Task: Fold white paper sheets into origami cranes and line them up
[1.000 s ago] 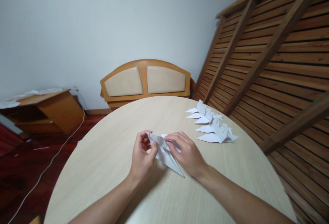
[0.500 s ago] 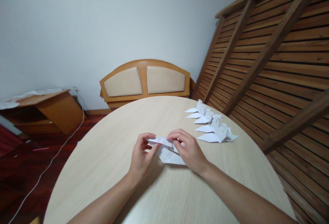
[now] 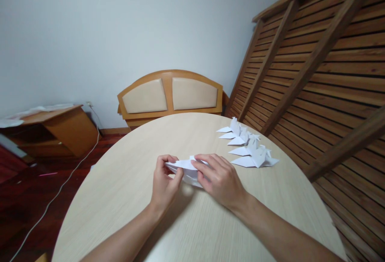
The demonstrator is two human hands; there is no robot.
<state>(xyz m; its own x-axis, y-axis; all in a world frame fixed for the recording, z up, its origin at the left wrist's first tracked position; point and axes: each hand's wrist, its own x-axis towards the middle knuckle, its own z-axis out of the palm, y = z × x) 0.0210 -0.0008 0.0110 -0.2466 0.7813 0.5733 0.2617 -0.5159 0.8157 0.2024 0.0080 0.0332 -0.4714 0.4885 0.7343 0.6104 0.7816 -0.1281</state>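
A piece of folded white paper (image 3: 184,165) is held between my two hands, low over the near middle of the round table (image 3: 126,198). My left hand (image 3: 165,181) pinches its left end between thumb and fingers. On the other side, my right hand (image 3: 221,179) grips the right part, its fingers laid over the upper edge and covering much of that end. Beyond my right hand, several folded white paper figures (image 3: 257,157) with pointed ends stand in a row along the table's right side.
A headboard (image 3: 168,93) with two cream panels stands behind the table against the wall. Slatted wooden boards (image 3: 325,81) lean close on the right. To the left are a low wooden desk (image 3: 72,129) and a white cable (image 3: 64,185) across the dark red floor.
The paper has tilted, so its lower flap shows less. My right hand has shifted a little left and its fingers have closed further over the paper; my left hand keeps its pinch.
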